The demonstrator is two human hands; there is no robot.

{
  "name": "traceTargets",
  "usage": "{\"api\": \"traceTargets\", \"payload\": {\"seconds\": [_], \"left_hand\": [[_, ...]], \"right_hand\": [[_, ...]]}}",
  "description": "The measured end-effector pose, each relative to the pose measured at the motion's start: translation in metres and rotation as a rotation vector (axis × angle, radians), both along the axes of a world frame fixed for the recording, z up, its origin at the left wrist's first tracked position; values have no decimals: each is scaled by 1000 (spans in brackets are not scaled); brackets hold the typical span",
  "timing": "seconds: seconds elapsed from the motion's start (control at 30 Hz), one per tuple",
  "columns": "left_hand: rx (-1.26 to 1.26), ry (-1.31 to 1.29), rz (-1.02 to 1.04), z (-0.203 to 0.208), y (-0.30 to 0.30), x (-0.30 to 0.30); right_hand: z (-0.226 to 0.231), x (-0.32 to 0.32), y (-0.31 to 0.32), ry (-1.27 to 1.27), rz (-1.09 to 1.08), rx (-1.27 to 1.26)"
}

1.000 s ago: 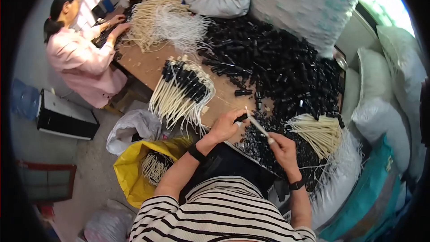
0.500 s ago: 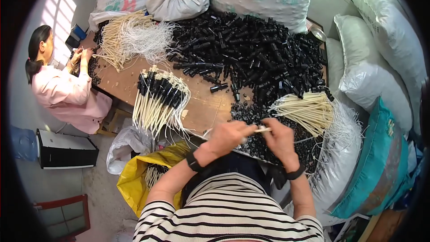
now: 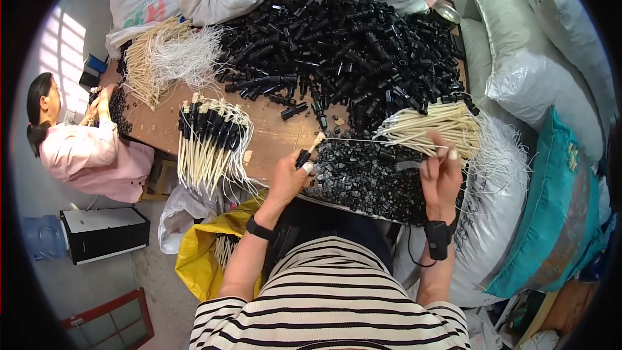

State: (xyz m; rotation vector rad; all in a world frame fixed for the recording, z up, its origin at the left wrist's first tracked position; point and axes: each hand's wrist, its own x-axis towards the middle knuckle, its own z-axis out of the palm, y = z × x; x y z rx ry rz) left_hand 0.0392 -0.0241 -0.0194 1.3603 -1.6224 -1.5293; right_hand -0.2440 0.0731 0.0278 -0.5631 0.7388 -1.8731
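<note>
My left hand [image 3: 286,180] is closed round a black plastic fitting [image 3: 302,157], and a short cream end [image 3: 318,140] sticks out of its top. From that end a thin white cord [image 3: 372,140] runs almost level to my right hand [image 3: 440,175], whose thumb and fingers are pinched on it. Small dark plastic pieces [image 3: 363,172] lie spread beneath both hands. Just beyond my right hand rests a bundle of cream rods [image 3: 421,128] with white strings. A bunch of rods fitted with black parts [image 3: 210,139] lies to the left of my left hand.
A large heap of black fittings [image 3: 350,45] covers the far tabletop [image 3: 272,136]. More cream rods with strings [image 3: 146,68] lie far left. White sacks [image 3: 531,84] and a teal sack [image 3: 551,207] crowd the right. A person [image 3: 84,149] works at the left end; a yellow bag [image 3: 201,253] stands below.
My hands were close together on a pale rod; now they are far apart, with the cord stretched between them. The black fitting shows in my left hand. The view has shifted somewhat.
</note>
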Motion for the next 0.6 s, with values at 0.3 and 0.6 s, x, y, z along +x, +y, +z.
{"api": "traceTargets", "payload": {"seconds": [0.3, 0.6], "left_hand": [[301, 207, -71, 17, 7, -55], [-44, -72, -264, 1, 7, -50]], "right_hand": [[-32, 72, 1, 1832, 99, 138], [-34, 72, -2, 1472, 26, 275]]}}
